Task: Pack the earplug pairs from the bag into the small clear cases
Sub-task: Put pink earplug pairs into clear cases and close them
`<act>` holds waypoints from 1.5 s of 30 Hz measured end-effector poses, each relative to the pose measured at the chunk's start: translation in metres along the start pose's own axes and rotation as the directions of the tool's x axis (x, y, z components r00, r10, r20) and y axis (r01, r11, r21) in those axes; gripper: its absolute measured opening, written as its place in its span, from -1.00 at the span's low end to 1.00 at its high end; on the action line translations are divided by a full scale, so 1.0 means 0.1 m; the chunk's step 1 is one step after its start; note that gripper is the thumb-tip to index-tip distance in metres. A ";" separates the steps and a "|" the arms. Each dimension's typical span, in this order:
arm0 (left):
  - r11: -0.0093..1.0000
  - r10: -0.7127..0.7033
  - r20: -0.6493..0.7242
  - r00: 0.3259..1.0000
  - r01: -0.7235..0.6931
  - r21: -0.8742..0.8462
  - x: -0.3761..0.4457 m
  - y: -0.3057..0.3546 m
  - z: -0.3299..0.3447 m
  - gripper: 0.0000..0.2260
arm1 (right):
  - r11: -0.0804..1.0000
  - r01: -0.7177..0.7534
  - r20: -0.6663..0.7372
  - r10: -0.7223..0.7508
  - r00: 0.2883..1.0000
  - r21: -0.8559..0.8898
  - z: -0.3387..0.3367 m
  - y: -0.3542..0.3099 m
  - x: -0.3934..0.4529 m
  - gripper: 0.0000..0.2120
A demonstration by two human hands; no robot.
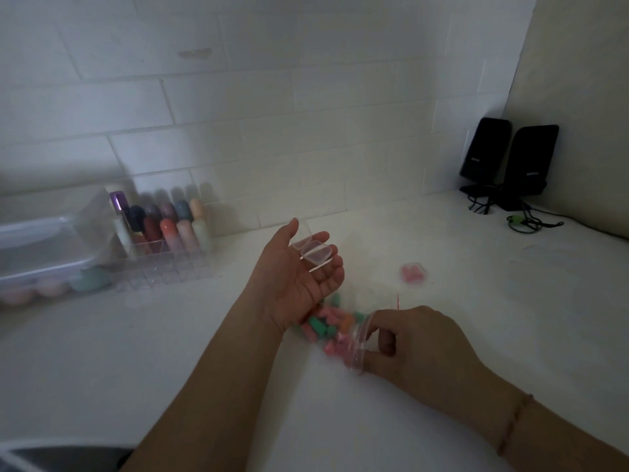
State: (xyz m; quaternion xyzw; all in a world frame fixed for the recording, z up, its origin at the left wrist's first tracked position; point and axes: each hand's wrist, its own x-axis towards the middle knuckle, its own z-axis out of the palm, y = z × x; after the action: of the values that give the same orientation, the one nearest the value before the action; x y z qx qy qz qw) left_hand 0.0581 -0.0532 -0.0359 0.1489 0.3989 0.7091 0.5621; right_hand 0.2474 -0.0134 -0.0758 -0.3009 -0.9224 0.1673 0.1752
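Note:
My left hand [299, 277] is held palm up above the counter, and an open small clear case [313, 250] lies across its fingers. Below it a clear zip bag [340, 332] of green, pink and orange earplugs lies on the white counter. My right hand [408, 338] pinches the mouth of that bag with thumb and fingers. A second small clear case [412, 272] with pink earplugs inside sits on the counter to the right, apart from both hands.
A clear organizer [163, 243] of coloured tubes stands at the back left beside a lidded plastic box [44, 253]. Two black speakers [510, 161] with cables stand in the back right corner. A tiled wall runs behind.

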 end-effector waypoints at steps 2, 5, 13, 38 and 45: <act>1.000 -0.006 0.002 1.000 0.006 0.001 0.01 -0.01 0.00 -0.57 | 1.000 0.018 -0.009 -0.018 1.000 -0.018 0.02 0.00 0.01 -0.59; 1.000 -0.009 0.000 1.000 0.009 0.002 0.01 -0.01 -0.01 -0.51 | 0.991 0.065 -0.048 -0.071 0.996 -0.120 0.04 -0.01 0.00 -0.60; 1.000 -0.015 0.062 0.998 0.014 0.011 -0.01 -0.01 0.04 -0.47 | 0.912 -0.046 -0.045 0.070 0.997 0.408 -0.32 0.15 0.00 -0.84; 0.919 -0.331 0.379 0.864 0.203 0.339 -0.16 -0.37 0.24 -0.45 | 0.976 0.156 -0.352 -0.095 0.931 0.150 -0.33 0.08 0.03 -0.83; 0.932 -0.316 0.447 0.837 0.187 0.309 -0.15 -0.36 0.25 -0.41 | 0.963 0.220 -0.550 -0.102 0.829 0.154 -0.34 0.03 0.02 -0.84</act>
State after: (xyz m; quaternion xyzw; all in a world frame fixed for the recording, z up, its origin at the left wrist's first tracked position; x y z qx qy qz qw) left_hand 0.1033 -0.0553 -0.0429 0.3398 0.3468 0.5104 0.7098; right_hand 0.2612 -0.0031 -0.0468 -0.2362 -0.8355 0.1576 0.4705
